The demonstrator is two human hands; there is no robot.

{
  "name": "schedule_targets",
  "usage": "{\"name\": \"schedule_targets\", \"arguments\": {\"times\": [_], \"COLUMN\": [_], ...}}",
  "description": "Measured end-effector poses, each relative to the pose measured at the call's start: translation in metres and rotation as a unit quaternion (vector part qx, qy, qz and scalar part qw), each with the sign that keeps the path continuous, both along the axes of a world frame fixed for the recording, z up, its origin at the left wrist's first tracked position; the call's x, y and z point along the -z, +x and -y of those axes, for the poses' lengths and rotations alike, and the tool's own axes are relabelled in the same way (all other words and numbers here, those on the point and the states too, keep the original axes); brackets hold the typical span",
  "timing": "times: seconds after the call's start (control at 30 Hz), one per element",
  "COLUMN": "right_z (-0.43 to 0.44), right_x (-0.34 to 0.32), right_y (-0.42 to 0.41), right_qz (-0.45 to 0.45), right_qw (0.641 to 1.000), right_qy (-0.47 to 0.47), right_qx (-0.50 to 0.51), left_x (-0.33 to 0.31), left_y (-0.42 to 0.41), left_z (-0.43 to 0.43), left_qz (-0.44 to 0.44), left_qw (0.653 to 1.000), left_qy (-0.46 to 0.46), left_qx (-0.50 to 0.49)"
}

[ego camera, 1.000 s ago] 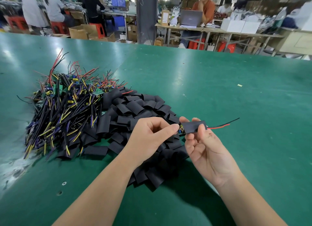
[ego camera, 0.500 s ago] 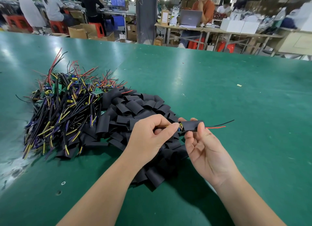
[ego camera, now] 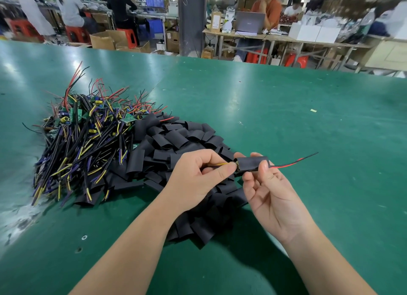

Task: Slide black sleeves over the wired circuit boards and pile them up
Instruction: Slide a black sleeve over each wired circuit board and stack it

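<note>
Red and black leads now reach farther out of the right end of the black sleeve than half a second ago, while both hands sit in almost the same spot above the surface.

The left hand has its fingers curled and pinches a yellow wire just at the sleeve's left mouth. A sliver of the circuit board shows at that mouth, and the rest of it is hidden inside. The right hand, palm turned up, grasps the sleeve between thumb and fingertips and holds it roughly level in the air. The sleeve hangs over the right fringe of the pile of loose sleeves, closer to the near edge of the surface than to the far one.

That pile of flat black tubes spreads from the middle of the surface down under the left forearm. Touching it on the side toward the left edge is a tangled heap of wired boards, with green boards and red, black, yellow and purple wires.

A small pale scrap lies well apart toward the right edge. A worn whitish patch marks the near left corner. Beyond the far edge, people sit at benches among cardboard boxes and red stools.
</note>
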State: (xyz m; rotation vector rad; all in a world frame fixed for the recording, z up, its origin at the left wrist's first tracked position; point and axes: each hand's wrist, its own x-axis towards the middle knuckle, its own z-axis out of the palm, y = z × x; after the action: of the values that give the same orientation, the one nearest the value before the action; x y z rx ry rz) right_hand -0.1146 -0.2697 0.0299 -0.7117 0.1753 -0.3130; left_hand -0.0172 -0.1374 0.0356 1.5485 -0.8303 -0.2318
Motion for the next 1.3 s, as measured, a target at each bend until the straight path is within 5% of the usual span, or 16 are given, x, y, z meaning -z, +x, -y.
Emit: {"name": "schedule_targets", "arguments": {"times": [0.63, 1.03, 1.3], "right_z": [-0.003, -0.003, 0.055], "right_x": [0.003, 0.005, -0.008], "right_y": [0.0, 0.002, 0.005], "right_qz": [0.001, -0.04, -0.1], "right_qw": [0.996, 0.985, 0.97], "right_qy": [0.076, -0.163, -0.062], "right_qx": [-0.048, 0.03, 0.212], "left_x": [-0.006, 0.008, 0.001], "left_y": [0.006, -0.001, 0.027], "left_z": [0.0, 0.007, -0.021], "left_qz": [-0.173, 0.043, 0.019], "left_qw": [0.98, 0.996, 0.982], "left_qy": [0.007, 0.069, 0.068], "left_qx": [0.102, -0.045, -0.177]}}
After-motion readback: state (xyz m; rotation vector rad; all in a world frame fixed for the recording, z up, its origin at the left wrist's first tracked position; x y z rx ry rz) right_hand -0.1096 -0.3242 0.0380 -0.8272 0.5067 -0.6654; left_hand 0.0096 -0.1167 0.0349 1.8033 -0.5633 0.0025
